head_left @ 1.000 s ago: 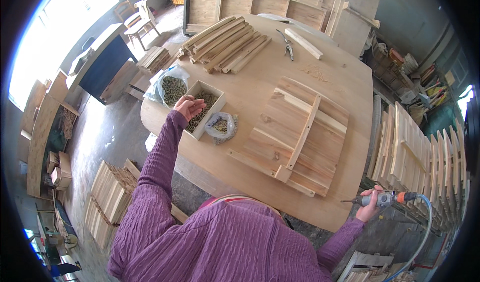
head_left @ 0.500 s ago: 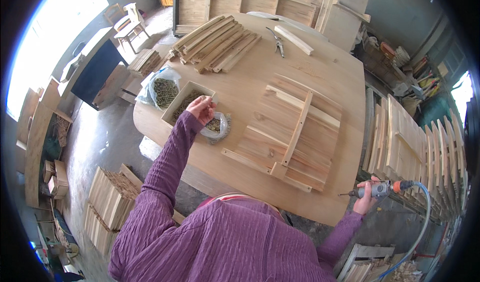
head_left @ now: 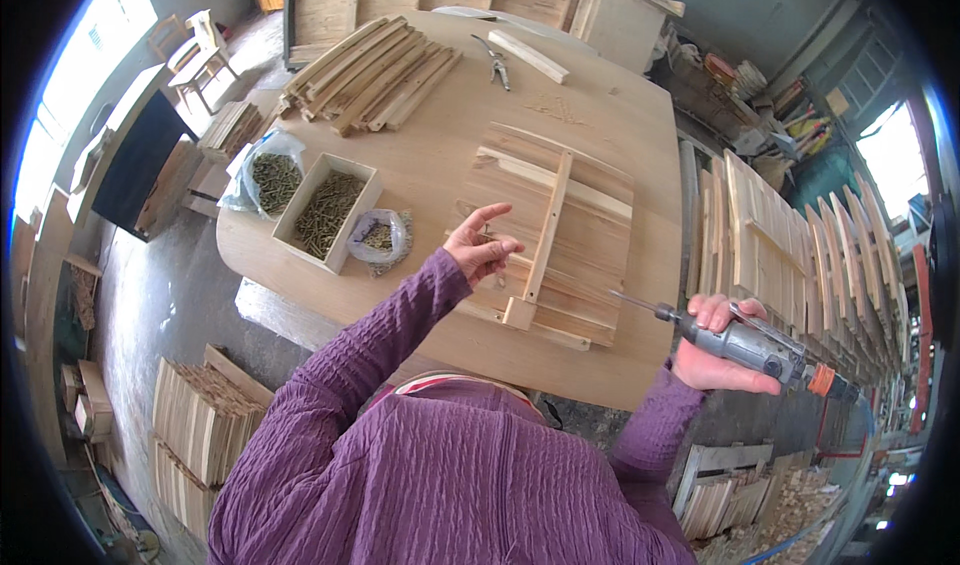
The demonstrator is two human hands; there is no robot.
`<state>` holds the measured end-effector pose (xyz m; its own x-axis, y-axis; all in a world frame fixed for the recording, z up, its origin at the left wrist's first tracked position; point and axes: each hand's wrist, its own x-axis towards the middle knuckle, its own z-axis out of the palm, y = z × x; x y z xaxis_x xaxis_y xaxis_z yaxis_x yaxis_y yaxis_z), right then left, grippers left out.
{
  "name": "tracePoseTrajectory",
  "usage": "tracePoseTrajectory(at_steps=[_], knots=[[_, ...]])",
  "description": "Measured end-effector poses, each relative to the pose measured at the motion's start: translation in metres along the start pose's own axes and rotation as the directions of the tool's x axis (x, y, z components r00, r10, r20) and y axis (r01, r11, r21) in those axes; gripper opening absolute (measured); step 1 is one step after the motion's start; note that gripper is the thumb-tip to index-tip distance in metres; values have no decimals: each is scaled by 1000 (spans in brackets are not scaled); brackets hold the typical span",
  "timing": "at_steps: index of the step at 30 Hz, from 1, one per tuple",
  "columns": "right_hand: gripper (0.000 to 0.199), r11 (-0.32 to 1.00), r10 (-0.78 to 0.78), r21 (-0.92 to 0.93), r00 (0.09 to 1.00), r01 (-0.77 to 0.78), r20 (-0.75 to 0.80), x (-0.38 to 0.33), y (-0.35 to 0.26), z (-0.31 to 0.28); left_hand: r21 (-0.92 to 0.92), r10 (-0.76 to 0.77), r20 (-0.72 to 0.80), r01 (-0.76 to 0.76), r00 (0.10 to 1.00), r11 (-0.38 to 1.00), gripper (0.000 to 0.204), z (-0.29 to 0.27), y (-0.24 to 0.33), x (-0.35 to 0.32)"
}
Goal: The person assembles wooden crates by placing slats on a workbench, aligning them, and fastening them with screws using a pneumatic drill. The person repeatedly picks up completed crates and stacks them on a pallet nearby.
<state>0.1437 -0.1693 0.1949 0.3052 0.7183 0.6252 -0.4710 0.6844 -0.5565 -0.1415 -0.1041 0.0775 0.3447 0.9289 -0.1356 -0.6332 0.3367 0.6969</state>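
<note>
Head view, nearest first: the right hand (head_left: 715, 350) is clamped around a grey pneumatic screwdriver (head_left: 745, 345), its thin bit pointing left toward the near right edge of the desk (head_left: 620, 125). Just beyond, the left hand (head_left: 483, 250) hovers over a slatted wooden panel (head_left: 560, 235), fingers curled with the forefinger out; whether they pinch a screw I cannot tell. The panel is pale planks laid side by side, crossed by one batten with a small block at its near end. Left of it, by the desk's left edge, sit a small bag of screws (head_left: 378, 235), an open wooden box of screws (head_left: 328, 210) and a larger bag (head_left: 272, 175). Farther off lie stacked slats (head_left: 370, 60) and pliers (head_left: 495, 60).
</note>
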Motion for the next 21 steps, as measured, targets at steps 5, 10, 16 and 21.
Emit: tracePoseTrajectory(at_steps=[5,10,16,21], knots=[[90,986,-21,168,989,-3,143,-4,11,48,-135,-89,122,105,989,985,10,29,-27,-1],[89,983,-3,183,994,-18,111,-11,23,58,-249,-162,156,197,974,948,8,37,-36,-2],[90,989,-50,142,994,36,102,-17,30,59,-327,-153,191,209,970,922,12,39,-36,-5],[93,981,-92,181,985,65,147,-21,35,58,-325,-150,151,192,977,926,13,44,-38,-7]])
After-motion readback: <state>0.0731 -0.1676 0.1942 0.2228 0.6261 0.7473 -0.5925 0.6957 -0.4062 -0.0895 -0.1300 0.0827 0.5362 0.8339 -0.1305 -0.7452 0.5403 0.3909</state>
